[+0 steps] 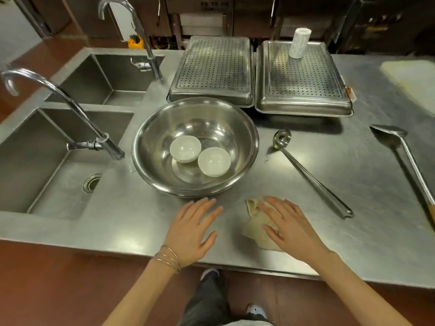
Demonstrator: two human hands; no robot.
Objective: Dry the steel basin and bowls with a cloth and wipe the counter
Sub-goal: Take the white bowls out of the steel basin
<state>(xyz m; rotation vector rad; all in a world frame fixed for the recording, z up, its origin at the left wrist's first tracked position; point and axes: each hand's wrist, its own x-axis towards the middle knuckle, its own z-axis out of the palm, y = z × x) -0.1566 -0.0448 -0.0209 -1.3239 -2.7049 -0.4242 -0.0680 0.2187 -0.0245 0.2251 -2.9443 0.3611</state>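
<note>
Cloth (256,228): beige and crumpled, it lay on the counter (329,234) near the front edge, right of centre. Your right hand (290,228) rested flat on top of it, fingers straight and spread, with nothing pinched. One bunched corner of the fabric stuck out past your fingertips toward the basin.

Your left hand (190,231) was just beside the cloth and apart from it, fingers straight and fanned, holding nothing. Its fingertips were close to the near rim of the steel basin (150,130) without touching it. I could not tell whether the palm touched the counter. Thin bracelets (168,257) sat on that wrist.

The basin stood upright on the counter, just right of the near sink (47,175). Inside it were the left white bowl (185,148) and the right white bowl (214,161), both mouth up and side by side at the bottom. The view did not settle whether they touched.

A ladle (310,175) lay to the right of the basin, cup away from you and handle running toward the front edge. Further right lay a long-handled steel spatula (400,151). Two perforated trays (214,67) sat side by side behind the basin, and the right one carried an upright white roll (299,43). A far sink (113,76) lay behind the near one.
</note>
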